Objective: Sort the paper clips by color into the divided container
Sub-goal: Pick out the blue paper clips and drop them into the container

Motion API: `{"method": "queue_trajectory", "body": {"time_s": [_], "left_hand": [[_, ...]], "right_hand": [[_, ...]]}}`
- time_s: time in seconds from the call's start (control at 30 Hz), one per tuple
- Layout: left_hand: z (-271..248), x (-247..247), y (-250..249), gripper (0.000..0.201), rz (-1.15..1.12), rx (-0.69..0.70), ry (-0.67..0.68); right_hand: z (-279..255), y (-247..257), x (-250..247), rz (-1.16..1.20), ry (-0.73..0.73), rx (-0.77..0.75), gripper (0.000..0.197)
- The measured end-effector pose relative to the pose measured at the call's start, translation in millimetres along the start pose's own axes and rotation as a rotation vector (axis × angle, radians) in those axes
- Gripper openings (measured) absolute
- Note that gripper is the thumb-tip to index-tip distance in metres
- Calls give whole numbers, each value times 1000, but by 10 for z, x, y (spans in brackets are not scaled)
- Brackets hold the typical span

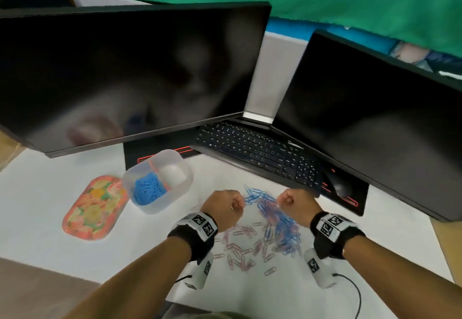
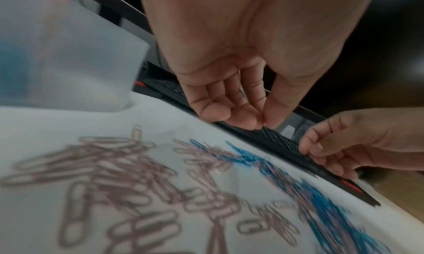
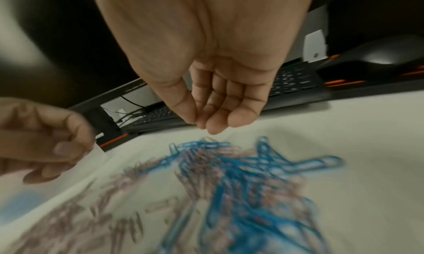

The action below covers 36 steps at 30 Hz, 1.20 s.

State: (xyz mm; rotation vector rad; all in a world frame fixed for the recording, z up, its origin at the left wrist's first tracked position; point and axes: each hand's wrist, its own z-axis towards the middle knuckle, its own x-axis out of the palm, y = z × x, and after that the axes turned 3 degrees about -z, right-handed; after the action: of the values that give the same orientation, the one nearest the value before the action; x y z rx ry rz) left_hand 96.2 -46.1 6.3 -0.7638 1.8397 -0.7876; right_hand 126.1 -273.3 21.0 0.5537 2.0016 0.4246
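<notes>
- Both forearms fill the near edge at 6 o'clock; left hand (image 1: 223, 206) and right hand (image 1: 296, 205) hover over the pile, fingers curled to thumb. Whether either pinches a clip, cannot tell.
- Paper clips (image 1: 265, 228): blue tangle toward 1 o'clock of the pile, pink ones scattered toward 7 o'clock, on the white sheet (image 1: 50, 231).
- Divided container (image 1: 183, 168) at 10 o'clock from the hands: one compartment heaped with blue, its neighbour seemingly bare. Judged roughly mid-task; pink not started.
- Around: patterned lid (image 1: 95, 207) at 9 o'clock, keyboard (image 1: 257, 148) and mouse (image 1: 337, 185) beyond, two monitors (image 1: 125, 74). Interlocked clips look the main snag.
</notes>
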Motion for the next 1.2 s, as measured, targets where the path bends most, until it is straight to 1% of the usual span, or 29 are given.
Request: {"method": "queue_trajectory", "body": {"time_s": [0.07,0.17,0.27,0.33,0.4,0.5,0.6,0.73,0.83,1.0,1.1,1.2], "left_hand": [[69,188,-95,16,51,9,61],[189,451,-212,15,193,5,127],[262,686,-284,23,374,-11,177],[269,807,-305,24,497,-23,206],[268,900,-301,24,569,-36,203],[261,961,-286,22,600,-64,176],[266,972,-286,19,635,-55,177],[256,901,-268,19,693,-58,190],[231,835,-227,22,702,-56,173],[190,753,-138,24,638,-60,123],[184,697,-109,23,534,-89,106],[186,639,-74,22,378,-126,87]], "right_hand": [[-96,-237,43,-42,9,35,24],[-223,-495,111,-65,2,57,23],[-316,-624,157,-60,-20,67,14],[-350,-672,188,-48,-44,75,11],[-357,-717,207,-70,-71,57,7],[-302,-718,214,-94,-106,13,21],[-193,-632,191,-89,-121,-40,25],[-59,-512,226,-182,-47,-88,32],[-22,-464,277,-185,-15,-85,31],[34,-491,263,-84,-12,-86,29],[53,-520,179,31,-23,-40,30],[69,-566,89,207,39,47,25]]}}
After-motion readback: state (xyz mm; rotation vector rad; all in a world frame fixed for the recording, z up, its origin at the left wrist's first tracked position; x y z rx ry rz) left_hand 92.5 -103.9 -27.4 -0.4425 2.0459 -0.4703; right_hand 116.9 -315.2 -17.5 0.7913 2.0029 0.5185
